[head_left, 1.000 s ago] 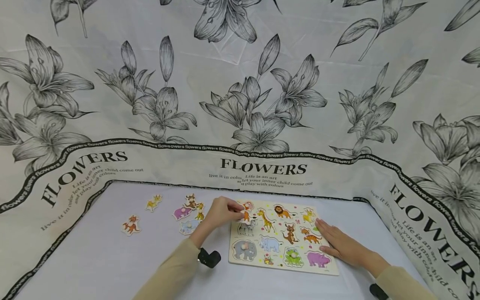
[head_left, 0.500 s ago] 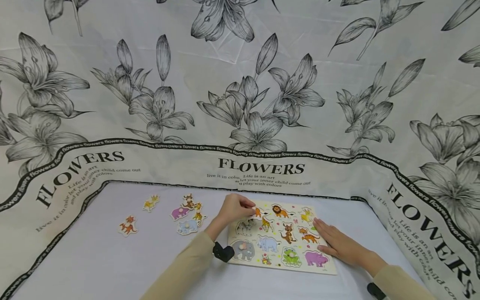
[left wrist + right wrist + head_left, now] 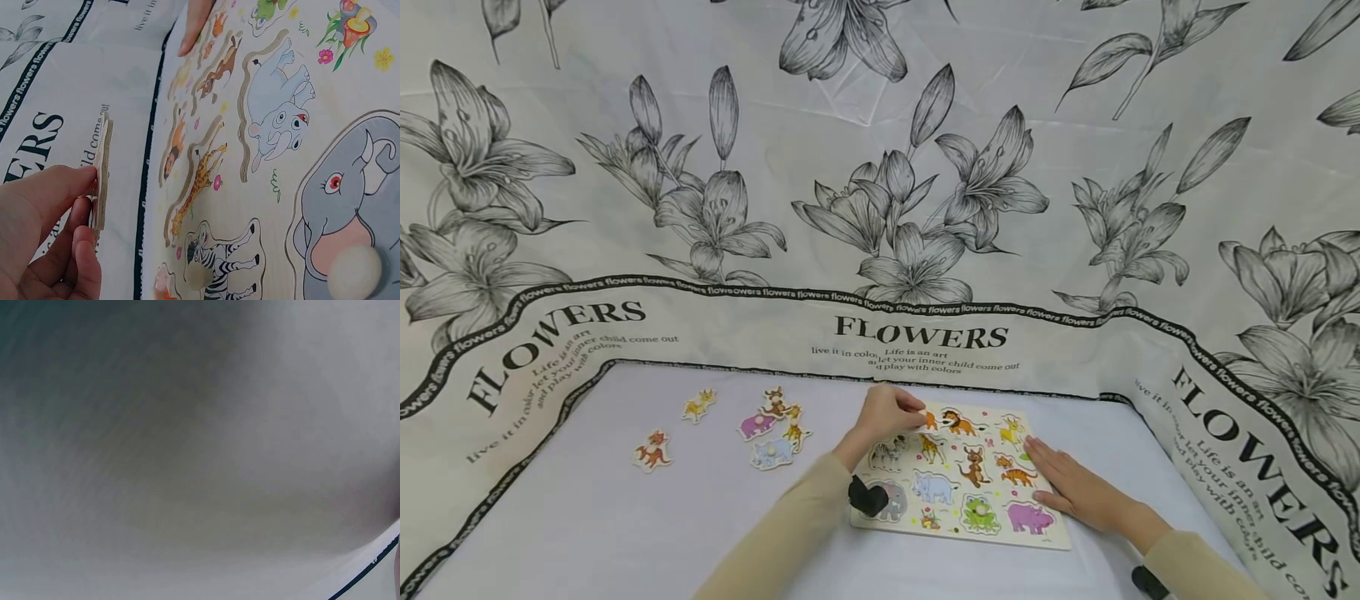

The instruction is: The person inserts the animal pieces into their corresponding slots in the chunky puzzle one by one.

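Note:
My left hand (image 3: 886, 414) pinches a thin wooden puzzle piece (image 3: 103, 178) over the back left of the puzzle board (image 3: 988, 537). In the left wrist view the piece stands edge-on between thumb and fingers, its picture hidden; the head view shows a bit of orange at the fingertips. The printed lion (image 3: 958, 422) lies just right of them. Knobbed elephant (image 3: 337, 219) and zebra (image 3: 225, 262) pieces sit in the board, as does a frog piece (image 3: 980, 515). My right hand (image 3: 1078, 487) rests with straight fingers on the board's right edge.
Left of the board lie loose pieces: a purple hippo (image 3: 756, 427), a blue rhino (image 3: 771, 452), a giraffe (image 3: 796, 429) and a kangaroo (image 3: 774, 402). Farther left are a yellow animal piece (image 3: 699, 406) and an orange one (image 3: 653, 451). A flower-printed cloth (image 3: 917, 342) rises behind.
My left hand has moved right over the back of the board with the puzzle piece, from the left corner toward the printed lion. The right hand stays on the board's edge.

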`<act>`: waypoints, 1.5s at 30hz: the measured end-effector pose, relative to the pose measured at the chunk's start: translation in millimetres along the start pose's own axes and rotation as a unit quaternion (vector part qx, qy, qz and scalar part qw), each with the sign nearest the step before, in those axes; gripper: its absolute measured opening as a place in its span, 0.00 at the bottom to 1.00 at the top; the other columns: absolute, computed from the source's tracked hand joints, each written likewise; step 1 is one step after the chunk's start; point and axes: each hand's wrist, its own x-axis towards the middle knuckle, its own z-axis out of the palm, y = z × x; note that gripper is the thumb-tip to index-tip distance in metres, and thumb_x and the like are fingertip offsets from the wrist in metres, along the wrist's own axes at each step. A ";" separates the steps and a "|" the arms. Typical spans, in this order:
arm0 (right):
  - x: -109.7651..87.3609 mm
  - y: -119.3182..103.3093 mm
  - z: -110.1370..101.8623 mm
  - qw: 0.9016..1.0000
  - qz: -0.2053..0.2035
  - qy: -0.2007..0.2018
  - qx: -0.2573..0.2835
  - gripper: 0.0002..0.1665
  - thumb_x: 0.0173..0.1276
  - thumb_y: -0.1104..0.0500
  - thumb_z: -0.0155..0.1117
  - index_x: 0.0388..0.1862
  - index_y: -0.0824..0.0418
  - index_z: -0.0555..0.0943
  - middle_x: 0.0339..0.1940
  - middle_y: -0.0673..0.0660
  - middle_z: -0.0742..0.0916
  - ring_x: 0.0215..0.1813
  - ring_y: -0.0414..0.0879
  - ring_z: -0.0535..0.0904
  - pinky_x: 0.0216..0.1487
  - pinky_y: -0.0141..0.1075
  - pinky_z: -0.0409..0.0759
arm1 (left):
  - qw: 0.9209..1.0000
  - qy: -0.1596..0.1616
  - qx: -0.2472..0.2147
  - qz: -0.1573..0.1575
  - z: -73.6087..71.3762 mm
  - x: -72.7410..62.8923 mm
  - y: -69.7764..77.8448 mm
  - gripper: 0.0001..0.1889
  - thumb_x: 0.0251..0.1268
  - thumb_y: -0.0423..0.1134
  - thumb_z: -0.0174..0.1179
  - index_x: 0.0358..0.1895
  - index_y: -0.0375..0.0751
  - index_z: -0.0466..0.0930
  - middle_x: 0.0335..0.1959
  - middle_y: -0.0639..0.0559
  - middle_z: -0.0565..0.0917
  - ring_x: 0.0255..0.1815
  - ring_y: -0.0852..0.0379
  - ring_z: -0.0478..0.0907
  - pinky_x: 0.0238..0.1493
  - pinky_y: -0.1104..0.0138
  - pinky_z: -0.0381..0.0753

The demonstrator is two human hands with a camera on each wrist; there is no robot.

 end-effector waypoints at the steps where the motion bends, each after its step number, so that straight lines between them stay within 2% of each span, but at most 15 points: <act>1: -0.2 0.3 -0.2 1.000 -0.003 0.002 -0.002 0.43 0.73 0.44 0.52 0.75 0.68 0.53 0.75 0.70 0.60 0.72 0.18 0.28 0.66 0.13 0.25 | 1.000 0.002 0.002 0.003 2.0 1.9 -0.2 0.07 0.53 0.36 0.70 0.35 0.40 0.88 0.31 0.49 0.88 0.24 0.66 0.79 0.27 0.74 0.77; 7: -0.9 0.3 -2.3 1.000 -0.007 0.006 -0.004 0.42 0.73 0.45 0.52 0.75 0.68 0.54 0.74 0.71 0.61 0.72 0.18 0.28 0.66 0.13 0.26 | 1.000 0.005 0.008 0.015 13.3 11.2 0.4 0.08 0.51 0.36 0.72 0.35 0.39 0.89 0.32 0.47 0.89 0.24 0.66 0.78 0.27 0.75 0.76; 13: -0.1 -1.7 -1.9 1.000 -0.008 0.000 0.006 0.42 0.73 0.44 0.52 0.75 0.69 0.54 0.74 0.72 0.61 0.72 0.18 0.28 0.65 0.12 0.26 | 1.000 -0.002 -0.008 -0.011 21.1 14.3 4.2 0.07 0.52 0.35 0.71 0.35 0.39 0.88 0.31 0.47 0.88 0.24 0.65 0.79 0.26 0.74 0.77; 21: 1.1 2.7 0.9 1.000 0.013 -0.014 0.006 0.44 0.73 0.42 0.50 0.76 0.66 0.52 0.76 0.69 0.59 0.71 0.18 0.26 0.65 0.12 0.25 | 1.000 0.004 0.005 -0.015 32.8 19.5 6.1 0.07 0.50 0.35 0.72 0.34 0.40 0.89 0.31 0.49 0.88 0.24 0.66 0.78 0.26 0.75 0.75; 32: 0.8 0.3 -0.9 1.000 -0.007 -0.007 -0.011 0.43 0.73 0.43 0.51 0.75 0.68 0.54 0.74 0.71 0.61 0.71 0.19 0.27 0.66 0.13 0.25 | 1.000 0.001 -0.017 -0.023 47.9 22.9 2.7 0.07 0.52 0.33 0.70 0.35 0.37 0.88 0.29 0.48 0.88 0.23 0.66 0.80 0.26 0.75 0.78; 39: 0.6 -3.5 -3.9 1.000 0.010 -0.020 0.003 0.44 0.73 0.42 0.50 0.75 0.68 0.54 0.75 0.70 0.60 0.71 0.19 0.28 0.65 0.13 0.25 | 1.000 0.013 0.006 -0.012 54.5 26.3 1.6 0.05 0.53 0.34 0.70 0.34 0.39 0.89 0.28 0.50 0.88 0.23 0.67 0.79 0.26 0.75 0.76; 45: 0.7 -3.7 -3.5 1.000 0.009 -0.019 0.005 0.43 0.73 0.42 0.50 0.75 0.68 0.54 0.75 0.70 0.59 0.72 0.22 0.30 0.65 0.13 0.25 | 1.000 0.009 0.011 -0.022 61.1 29.2 1.2 0.04 0.53 0.35 0.70 0.33 0.41 0.89 0.27 0.52 0.87 0.23 0.66 0.77 0.27 0.74 0.75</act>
